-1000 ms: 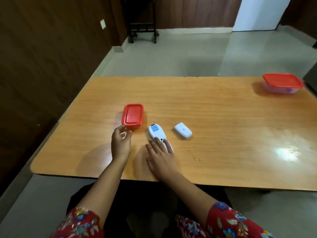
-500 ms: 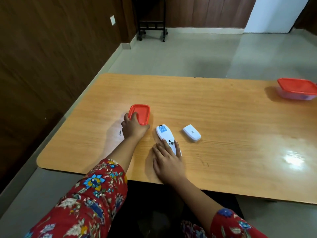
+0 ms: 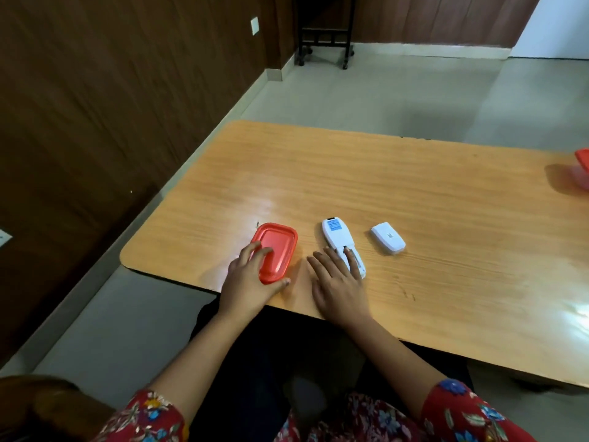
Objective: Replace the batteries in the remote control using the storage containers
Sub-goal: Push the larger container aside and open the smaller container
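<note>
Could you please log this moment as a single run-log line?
left hand grips red-lidded container | right hand rests flat on remote | back cover off, beside remote | second container at table's far right

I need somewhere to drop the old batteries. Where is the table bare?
The table is bare from the battery cover to the far red container, and beyond the remote. Crowded: the near-left corner, with small red container, left hand, right hand.

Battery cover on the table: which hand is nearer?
Right. The right hand rests on the remote, just left of the battery cover; the left hand holds the red-lidded container, farther left.
</note>
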